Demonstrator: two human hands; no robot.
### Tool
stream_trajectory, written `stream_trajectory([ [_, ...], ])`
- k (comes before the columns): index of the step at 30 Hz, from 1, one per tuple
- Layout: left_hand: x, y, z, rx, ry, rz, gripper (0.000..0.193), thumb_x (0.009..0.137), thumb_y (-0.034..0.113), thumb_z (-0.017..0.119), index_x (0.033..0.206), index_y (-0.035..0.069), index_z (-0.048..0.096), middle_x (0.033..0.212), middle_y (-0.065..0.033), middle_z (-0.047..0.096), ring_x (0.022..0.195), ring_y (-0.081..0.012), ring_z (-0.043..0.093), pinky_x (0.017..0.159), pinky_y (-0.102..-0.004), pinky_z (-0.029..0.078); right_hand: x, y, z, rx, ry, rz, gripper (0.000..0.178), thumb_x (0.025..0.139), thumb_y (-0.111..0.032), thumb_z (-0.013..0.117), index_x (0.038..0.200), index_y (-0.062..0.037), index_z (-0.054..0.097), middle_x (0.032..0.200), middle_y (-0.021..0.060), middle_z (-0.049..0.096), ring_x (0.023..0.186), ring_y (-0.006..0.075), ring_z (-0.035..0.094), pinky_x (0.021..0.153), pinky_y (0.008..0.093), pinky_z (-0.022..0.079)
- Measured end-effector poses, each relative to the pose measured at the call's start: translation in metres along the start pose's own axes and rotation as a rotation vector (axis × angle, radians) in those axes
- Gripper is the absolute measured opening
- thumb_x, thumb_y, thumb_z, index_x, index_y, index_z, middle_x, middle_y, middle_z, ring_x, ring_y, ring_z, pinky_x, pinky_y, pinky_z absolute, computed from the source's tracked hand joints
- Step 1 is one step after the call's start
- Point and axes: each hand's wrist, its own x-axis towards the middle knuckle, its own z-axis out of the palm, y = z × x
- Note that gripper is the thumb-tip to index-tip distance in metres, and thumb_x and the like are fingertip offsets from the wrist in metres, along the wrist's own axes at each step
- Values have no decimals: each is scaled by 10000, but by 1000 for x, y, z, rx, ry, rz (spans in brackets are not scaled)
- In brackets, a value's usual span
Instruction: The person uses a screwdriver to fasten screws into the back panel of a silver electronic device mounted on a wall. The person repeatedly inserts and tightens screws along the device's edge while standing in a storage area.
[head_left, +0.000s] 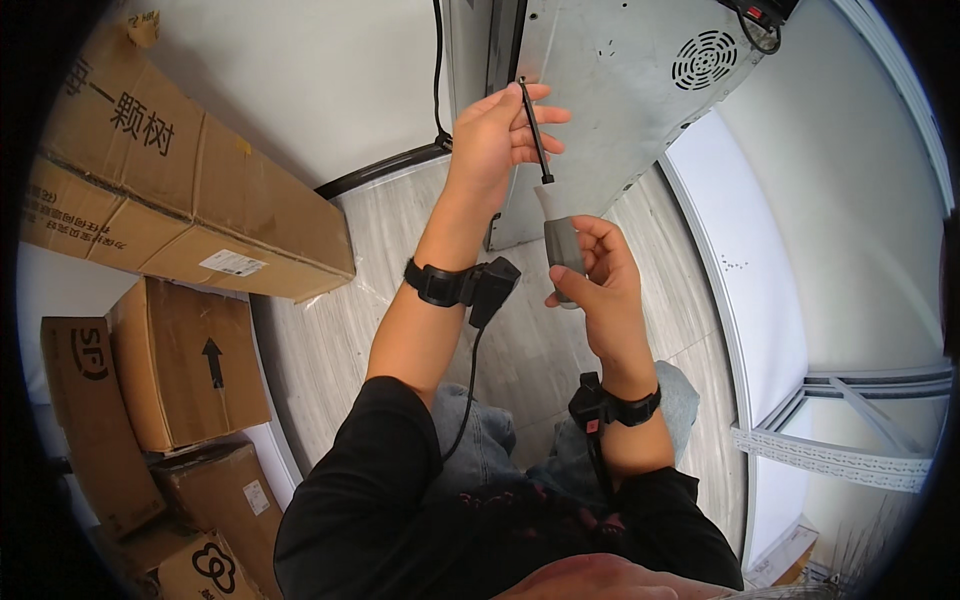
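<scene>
- While we look down, our left hand [497, 135] is up high, and its fingers [540, 118] are pinched shut on a thin black rod [535, 130]
- We see the rod standing almost straight up and down, with its top by our fingertips and its bottom end hanging free below them
- Our right hand [598, 275] is lower down, and its fingers [590, 232] are curled tight around a small grey holder [563, 245]
- We see a pale tip [549, 203] sticking up out of the grey holder, just under the bottom end of the rod; we cannot tell if the two touch
- Both our wrists wear a black band [440, 283] with a little black box on it, and a wire runs down from each
- Behind our hands stands a big grey metal box [610, 90] with a round vent [703, 58] near its top
- On our left we see brown cardboard boxes [190, 190] piled up, one with a black arrow [213, 360] on it
- Under us is a pale wood floor [320, 340], and our knees in blue jeans [480, 450] show near the bottom
- On our right is a white metal frame [850, 440] by the wall
</scene>
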Motion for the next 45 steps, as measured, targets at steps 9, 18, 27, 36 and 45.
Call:
stream_trajectory([
  [9, 2, -4, 2, 38, 32, 7, 393, 989, 307, 386, 1136, -11, 565, 894, -131, 687, 665, -174, 662, 581, -257, 501, -3, -2, 0, 46, -27, 4, 461, 773, 95, 598, 1192, -19, 444, 1004, 25, 475, 890, 106, 534, 592, 262, 546],
  [18, 3, -4, 1, -37, 23, -32, 367, 955, 300, 448, 1119, -3, 576, 844, -110, 681, 669, -180, 653, 593, -269, 496, -4, 0, -2, 159, -84, 29, 411, 795, 68, 540, 1189, -12, 454, 1055, 75, 537, 847, 153, 578, 577, 293, 543],
  [27, -2, 4, -7, -141, -96, -31, 303, 938, 253, 433, 1080, 21, 567, 820, -110, 667, 697, -188, 641, 647, -265, 475, -2, -19, -29, 109, -56, 103, 438, 714, -46, 454, 1144, 23, 501, 957, 100, 569, 699, 157, 592, 471, 248, 467],
  [36, -5, -33, 47, -212, -149, 10, 146, 960, 145, 425, 1009, 29, 499, 987, -213, 650, 794, -238, 672, 639, -290, 513, 5, -77, -125, -76, -1, 18, 396, 736, -109, 425, 1073, 56, 551, 804, 147, 627, 542, 147, 581, 421, 215, 420],
  [45, -9, -169, 172, 28, -299, -220, 173, 937, 170, 522, 995, 10, 554, 897, -164, 663, 773, -229, 674, 650, -291, 515, -40, -38, -345, -7, 145, 57, 368, 767, -164, 429, 1045, 24, 581, 733, 165, 642, 467, 144, 547, 399, 214, 396],
])
